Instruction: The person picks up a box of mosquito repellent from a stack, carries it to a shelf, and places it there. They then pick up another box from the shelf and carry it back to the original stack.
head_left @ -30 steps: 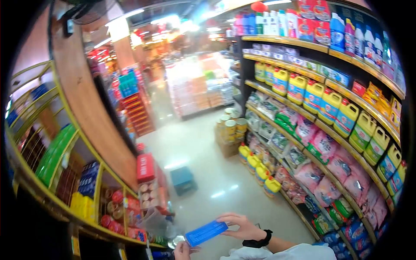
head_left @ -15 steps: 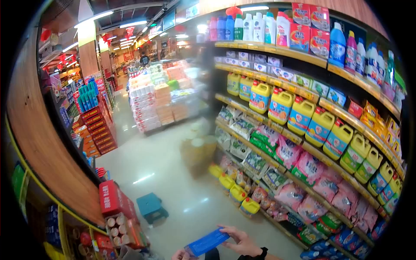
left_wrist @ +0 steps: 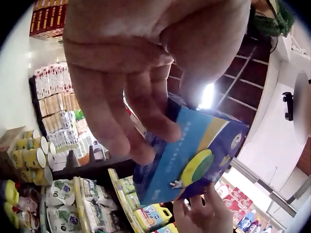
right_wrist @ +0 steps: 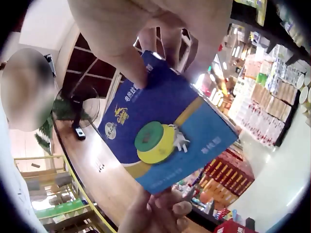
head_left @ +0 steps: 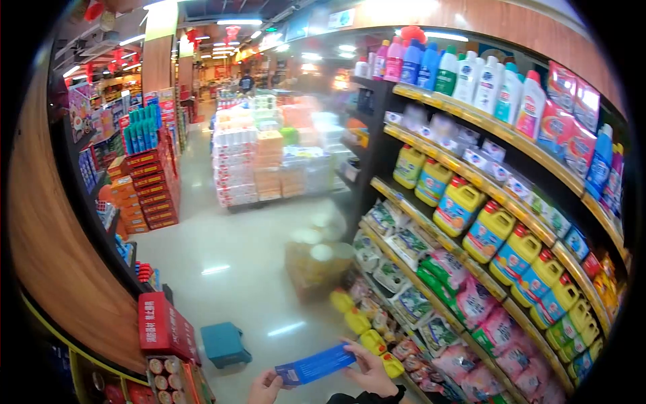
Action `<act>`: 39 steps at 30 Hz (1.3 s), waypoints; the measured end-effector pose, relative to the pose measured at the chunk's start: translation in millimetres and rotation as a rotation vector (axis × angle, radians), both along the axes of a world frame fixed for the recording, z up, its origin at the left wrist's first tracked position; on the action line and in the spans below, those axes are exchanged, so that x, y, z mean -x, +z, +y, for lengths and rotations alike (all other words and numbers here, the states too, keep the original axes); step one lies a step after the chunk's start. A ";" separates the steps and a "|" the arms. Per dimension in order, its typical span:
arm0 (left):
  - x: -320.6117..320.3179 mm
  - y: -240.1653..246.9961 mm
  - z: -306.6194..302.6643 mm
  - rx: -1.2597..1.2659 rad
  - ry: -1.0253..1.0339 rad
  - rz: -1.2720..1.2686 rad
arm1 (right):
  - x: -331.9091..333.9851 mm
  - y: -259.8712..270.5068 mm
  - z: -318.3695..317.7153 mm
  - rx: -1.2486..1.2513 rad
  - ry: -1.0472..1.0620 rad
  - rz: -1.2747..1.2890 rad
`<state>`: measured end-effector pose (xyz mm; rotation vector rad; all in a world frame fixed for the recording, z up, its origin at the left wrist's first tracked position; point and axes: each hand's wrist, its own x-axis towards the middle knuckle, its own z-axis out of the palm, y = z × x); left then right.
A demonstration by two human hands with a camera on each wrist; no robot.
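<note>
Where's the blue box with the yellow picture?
In the head view, the blue box is at bottom centre, held between the left hand and right hand, right of the teal stool.

Ceiling lights (head_left: 239, 22) gleam above a pale, glossy floor (head_left: 256, 269) beside dark, yellow-edged shelves (head_left: 437, 102).

Head cam looks forward and down the aisle from above, blue mosquito-repellent box (head_left: 315, 365) small at bottom edge. Wrist cams sit close in, rolled, ceiling in shot: left looks past the left hand (left_wrist: 141, 53) at detergent shelving (head_left: 468, 174), right past the right hand (right_wrist: 150, 19) at the wood panel (right_wrist: 107, 184). Wrist views share the box's picture face; all three catch the stacked packs (head_left: 269, 155).
</note>
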<state>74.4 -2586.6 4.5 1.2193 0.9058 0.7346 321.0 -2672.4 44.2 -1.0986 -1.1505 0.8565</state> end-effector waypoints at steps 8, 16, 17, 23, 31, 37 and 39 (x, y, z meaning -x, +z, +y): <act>-29.9 -17.7 122.9 0.035 0.033 -0.065 | -41.1 -15.8 144.3 0.045 0.130 0.056; -86.3 23.4 261.2 0.176 0.226 -0.061 | -95.7 -14.4 338.2 -0.042 0.286 0.099; -90.3 42.1 278.0 0.203 0.177 -0.058 | -100.8 -14.6 363.0 -0.069 0.312 0.085; -104.5 14.1 362.0 0.009 0.301 -0.263 | -117.2 -8.3 471.2 -0.075 0.369 0.075; -128.0 4.6 498.0 0.061 0.474 0.156 | -115.5 -16.7 594.1 0.091 0.263 0.138; -108.7 24.1 632.0 -0.025 0.326 0.114 | -100.2 2.1 724.3 -0.052 0.141 -0.148; -100.5 38.0 681.6 0.026 0.295 0.169 | -90.2 14.9 762.5 -0.002 0.142 -0.040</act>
